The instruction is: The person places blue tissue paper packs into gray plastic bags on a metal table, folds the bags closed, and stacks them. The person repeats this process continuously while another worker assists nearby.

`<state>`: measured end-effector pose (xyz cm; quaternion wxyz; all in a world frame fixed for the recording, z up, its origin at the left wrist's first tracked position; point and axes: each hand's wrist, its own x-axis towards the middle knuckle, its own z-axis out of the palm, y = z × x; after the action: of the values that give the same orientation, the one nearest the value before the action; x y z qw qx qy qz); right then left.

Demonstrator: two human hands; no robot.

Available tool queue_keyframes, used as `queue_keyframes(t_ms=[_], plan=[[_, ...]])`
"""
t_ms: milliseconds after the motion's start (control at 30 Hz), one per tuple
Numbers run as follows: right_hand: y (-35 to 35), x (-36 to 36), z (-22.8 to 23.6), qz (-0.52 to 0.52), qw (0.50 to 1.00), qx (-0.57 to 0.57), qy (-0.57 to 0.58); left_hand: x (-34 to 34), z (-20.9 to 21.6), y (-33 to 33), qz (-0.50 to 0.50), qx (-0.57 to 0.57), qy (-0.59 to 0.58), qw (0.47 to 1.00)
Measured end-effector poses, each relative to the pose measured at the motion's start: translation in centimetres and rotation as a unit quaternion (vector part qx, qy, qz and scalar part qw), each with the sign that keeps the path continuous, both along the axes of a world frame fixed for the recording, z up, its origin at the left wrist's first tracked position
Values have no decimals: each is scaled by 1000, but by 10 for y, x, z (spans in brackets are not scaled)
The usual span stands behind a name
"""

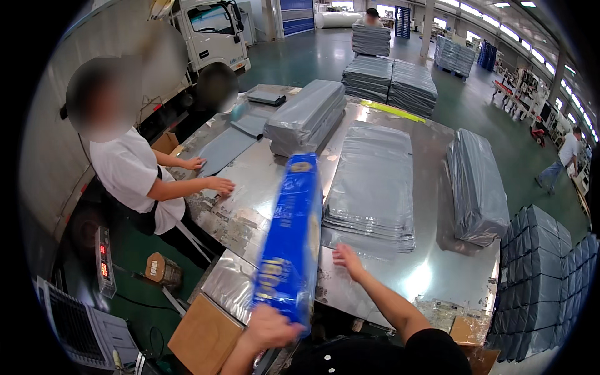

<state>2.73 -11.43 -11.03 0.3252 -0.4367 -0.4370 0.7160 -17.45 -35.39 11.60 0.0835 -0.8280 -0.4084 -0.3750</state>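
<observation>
A long blue plastic bag [289, 231] with yellow printing stretches from the near table edge toward the middle. It is slightly smeared by motion, and I cannot tell what is inside. At its near end my left hand [272, 326] is closed on the plastic. My right hand [349, 260] is open, fingers apart, just at the near edge of a flat stack of grey plastic bags [370, 178]. I cannot tell whether its fingertips touch the stack. Behind the blue bag lies a wrapped grey bundle [306, 115], and another grey bundle [478, 187] is on the right.
The metal table [431, 206] carries more grey bags [228, 149] at its far left, beside a co-worker [128, 162] with both hands over it. A brown cardboard box [205, 334] sits at the near left. Stacked grey bundles [531, 275] stand beyond the right edge.
</observation>
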Motion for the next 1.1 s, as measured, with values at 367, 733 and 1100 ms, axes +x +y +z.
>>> queue_keyframes(t_ms=[367, 733, 1100], plan=[[81, 98, -13, -85, 996, 5, -37, 107, -177, 131, 274, -442, -277, 808], [94, 372, 80, 129, 982, -88, -103, 188, -201, 255, -171, -448, -183, 858], [5, 333, 88, -19, 982, -58, -179, 81, -234, 523, 53, -315, 323, 891]])
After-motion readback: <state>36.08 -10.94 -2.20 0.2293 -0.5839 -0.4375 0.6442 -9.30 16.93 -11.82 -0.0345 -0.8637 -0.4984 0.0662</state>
